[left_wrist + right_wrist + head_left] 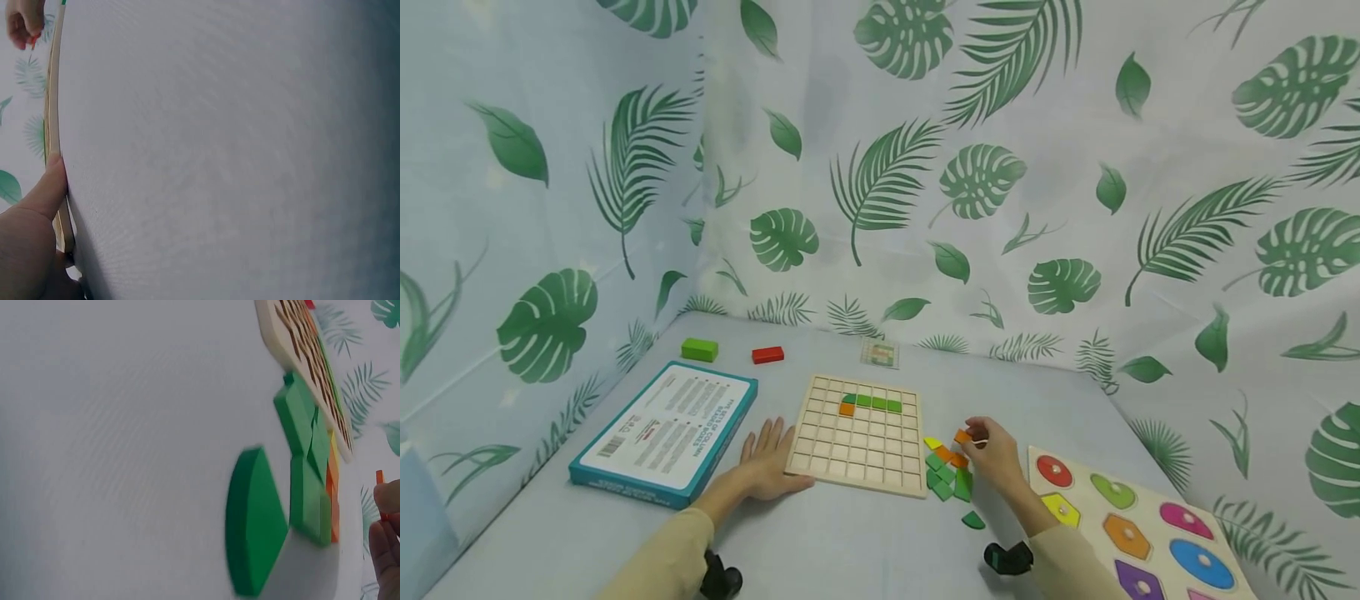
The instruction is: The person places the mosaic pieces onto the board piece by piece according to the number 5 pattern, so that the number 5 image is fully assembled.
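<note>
While the left hand (pixel 767 467) lies flat with straight fingers on the grey table (pixel 850 550), its thumb (pixel 47 187) touches the edge of the pale wooden grid board (pixel 861 433). It holds nothing.

The right hand (pixel 992 454) is on the other side of the board. Its fingers pinch a small orange wooden piece (pixel 962 436) just above a little pile of green, orange and yellow flat pieces (pixel 947 471). The pile sits right beside the board. One green quarter-round piece (pixel 973 521) lies alone, a bit nearer the person.

On the board, a row of green tiles (pixel 872 402) and one orange tile (pixel 847 409) fill some squares near the far edge.

A teal cardboard box (pixel 662 433) lies left of the hand. Behind it sit a green block (pixel 699 349) and a red block (pixel 767 355). A wooden shape puzzle with coloured knob pieces (pixel 1127 521) is at the right.
</note>
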The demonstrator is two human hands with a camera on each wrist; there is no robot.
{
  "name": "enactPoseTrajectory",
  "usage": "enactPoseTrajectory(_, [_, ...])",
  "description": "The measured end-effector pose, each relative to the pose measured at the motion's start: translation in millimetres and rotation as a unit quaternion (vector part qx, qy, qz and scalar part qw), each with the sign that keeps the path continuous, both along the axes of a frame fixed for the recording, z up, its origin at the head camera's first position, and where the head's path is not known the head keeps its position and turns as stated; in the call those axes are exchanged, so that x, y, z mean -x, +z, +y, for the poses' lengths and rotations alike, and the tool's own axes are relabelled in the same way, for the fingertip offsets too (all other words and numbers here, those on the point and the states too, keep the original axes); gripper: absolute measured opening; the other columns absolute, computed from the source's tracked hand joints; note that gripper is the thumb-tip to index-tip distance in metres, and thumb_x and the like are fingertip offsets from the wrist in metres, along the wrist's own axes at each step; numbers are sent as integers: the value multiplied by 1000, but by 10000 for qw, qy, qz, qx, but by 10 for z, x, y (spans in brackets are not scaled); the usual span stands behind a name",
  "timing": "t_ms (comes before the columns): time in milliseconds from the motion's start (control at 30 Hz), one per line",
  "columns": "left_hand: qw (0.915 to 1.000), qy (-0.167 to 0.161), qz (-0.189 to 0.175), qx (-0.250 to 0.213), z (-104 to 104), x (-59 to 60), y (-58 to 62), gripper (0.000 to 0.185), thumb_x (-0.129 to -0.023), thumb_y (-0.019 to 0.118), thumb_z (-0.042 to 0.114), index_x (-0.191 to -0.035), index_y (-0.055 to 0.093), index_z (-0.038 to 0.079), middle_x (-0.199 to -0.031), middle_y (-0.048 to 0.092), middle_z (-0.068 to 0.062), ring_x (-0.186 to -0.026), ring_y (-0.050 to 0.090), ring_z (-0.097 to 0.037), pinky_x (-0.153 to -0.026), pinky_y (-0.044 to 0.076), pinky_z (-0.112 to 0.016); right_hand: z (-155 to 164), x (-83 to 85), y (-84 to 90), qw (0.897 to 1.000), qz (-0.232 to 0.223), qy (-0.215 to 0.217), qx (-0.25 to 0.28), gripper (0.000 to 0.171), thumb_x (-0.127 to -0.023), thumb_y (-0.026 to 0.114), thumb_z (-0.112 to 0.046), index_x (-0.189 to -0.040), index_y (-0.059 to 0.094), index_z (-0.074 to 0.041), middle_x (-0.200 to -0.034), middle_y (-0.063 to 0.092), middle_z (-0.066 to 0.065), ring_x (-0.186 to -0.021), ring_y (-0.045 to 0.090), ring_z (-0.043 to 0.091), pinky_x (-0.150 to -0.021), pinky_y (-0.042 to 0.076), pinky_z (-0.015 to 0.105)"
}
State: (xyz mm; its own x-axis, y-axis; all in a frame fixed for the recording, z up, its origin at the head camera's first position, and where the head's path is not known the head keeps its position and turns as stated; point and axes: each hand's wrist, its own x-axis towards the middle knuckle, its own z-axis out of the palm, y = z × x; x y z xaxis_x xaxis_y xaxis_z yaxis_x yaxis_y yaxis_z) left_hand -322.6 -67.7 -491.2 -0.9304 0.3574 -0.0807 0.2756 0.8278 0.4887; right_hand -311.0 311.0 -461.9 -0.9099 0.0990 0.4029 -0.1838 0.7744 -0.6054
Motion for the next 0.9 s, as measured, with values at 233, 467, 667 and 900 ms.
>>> enactPoseTrajectory(233, [10000,2,-7,-9,-3,12,-23,101,-82,60,60,-149,17,-2,-155,1,-24,-141,-10,-38,-110,-9,-53,-265,98,15,9989,284,363,76,31,-79,71,4,-108,62,4,-91,64,10,-85,62,23,-74,54,34])
enactPoseTrajectory(467, [10000,-2,4,5,8,2,-3,100,-82,61,59,-149,18,-1,-155,1,-24,-141,-10,-38,-110,-8,-53,-494,186,9,9954,310,881,227,32,-80,68,6,-110,60,6,-93,64,9,-88,62,24,-75,54,33])
enactPoseTrajectory(667, [9999,14,-40,-125,21,-43,75,98,-83,63,55,-148,19,-4,-154,2,-25,-141,-8,-39,-110,-9,-53,-694,263,35,9913,323,1259,199,31,-81,68,7,-110,59,6,-94,64,10,-88,62,24,-75,53,32])
enactPoseTrajectory(900, [9998,-5,-168,-63,15,-110,211,96,-83,63,53,-147,21,-5,-154,4,-27,-141,-6,-40,-110,-8,-54,-898,368,67,9877,352,1506,212,31,-80,67,9,-110,59,7,-94,63,13,-88,61,25,-74,54,30])
